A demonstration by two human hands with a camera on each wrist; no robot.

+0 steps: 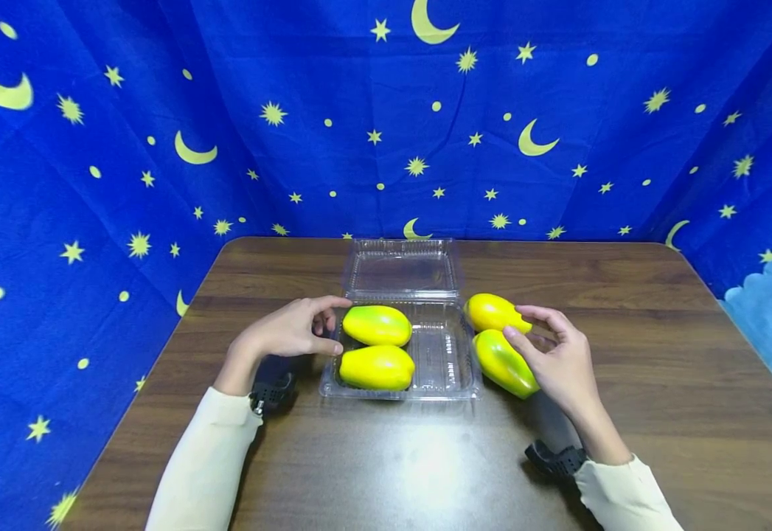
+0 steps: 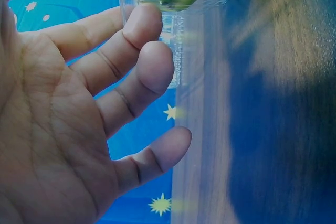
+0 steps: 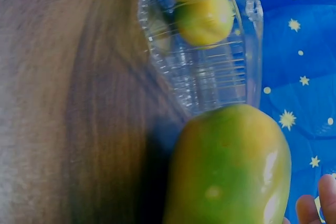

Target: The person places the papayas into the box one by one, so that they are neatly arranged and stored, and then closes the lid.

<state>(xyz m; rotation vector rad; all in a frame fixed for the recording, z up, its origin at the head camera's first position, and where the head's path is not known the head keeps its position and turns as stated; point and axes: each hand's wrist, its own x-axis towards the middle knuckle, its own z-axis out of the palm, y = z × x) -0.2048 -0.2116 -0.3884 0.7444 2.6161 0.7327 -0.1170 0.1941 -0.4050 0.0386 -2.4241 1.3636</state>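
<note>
In the head view, my left hand (image 1: 296, 328) is beside the clear plastic box (image 1: 435, 387), fingers loosely bent, index fingertip and thumb tip at its left rim. In the left wrist view, its fingers (image 2: 155, 69) are spread with an empty palm. Inside the box lie two yellow-green mangoes, a far one (image 1: 377, 326) and a near one (image 1: 377, 368). My right hand (image 1: 554, 354) hovers over two more, an upper mango (image 1: 492, 313) and a greener lower mango (image 1: 503, 363). The right wrist view shows fingertips (image 3: 326, 195) above a large mango (image 3: 231, 166), with a gap between.
The box's lid (image 1: 402, 269) is folded back towards the table's far edge. A wooden table (image 1: 279, 457) carries everything. Behind it hangs a blue cloth (image 1: 332, 96) with moons and stars. Black straps (image 1: 561, 461) with cameras sit on both wrists.
</note>
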